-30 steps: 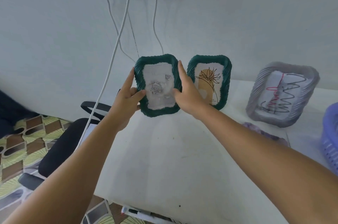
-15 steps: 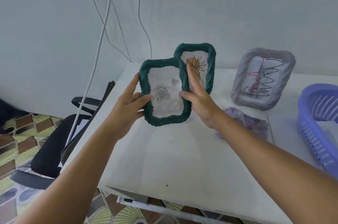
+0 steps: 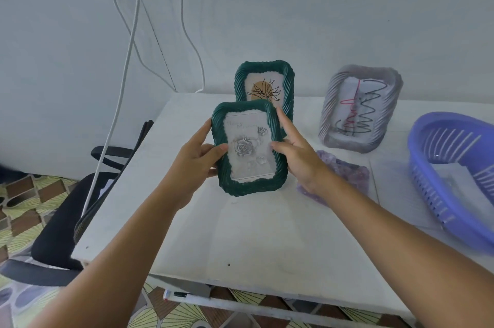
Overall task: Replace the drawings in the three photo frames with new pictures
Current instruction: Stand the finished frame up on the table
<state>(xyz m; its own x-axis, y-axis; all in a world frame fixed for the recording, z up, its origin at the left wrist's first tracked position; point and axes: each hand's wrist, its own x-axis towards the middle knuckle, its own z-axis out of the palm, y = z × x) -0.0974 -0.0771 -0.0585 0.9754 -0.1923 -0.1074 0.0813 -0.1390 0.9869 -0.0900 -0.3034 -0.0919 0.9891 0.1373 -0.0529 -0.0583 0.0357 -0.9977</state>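
White tabletop (image 3: pixel 240 234) against a pale wall, with cables (image 3: pixel 125 65) hanging down behind it — that is where the work happens. Both hands hold a green frame (image 3: pixel 248 148) upright over the table, its front facing the person. The left hand (image 3: pixel 192 161) grips the frame's left edge, thumb across the front and fingers curled behind. The right hand (image 3: pixel 296 156) grips the right edge, thumb on the front border and forefinger stretched up along the side. Inside the glass is a grey rose picture.

Just behind the right forefinger stands a second green frame (image 3: pixel 267 79) with a line-drawn plant. Well off to the right of the right hand a grey frame (image 3: pixel 361 108) leans back, showing red and black scribbles. Beside the right wrist lies a purple crumpled thing (image 3: pixel 344 172) — I cannot tell what it is. Farther right sits a blue basket (image 3: pixel 451 172).

My reading is that this frame is being handled for its swap; whether the rose is old or new cannot be told. If the frame is finished, the next move calls for standing it down steadily beside the other green one without knocking it. If not, it must be turned over to reach the back panel.
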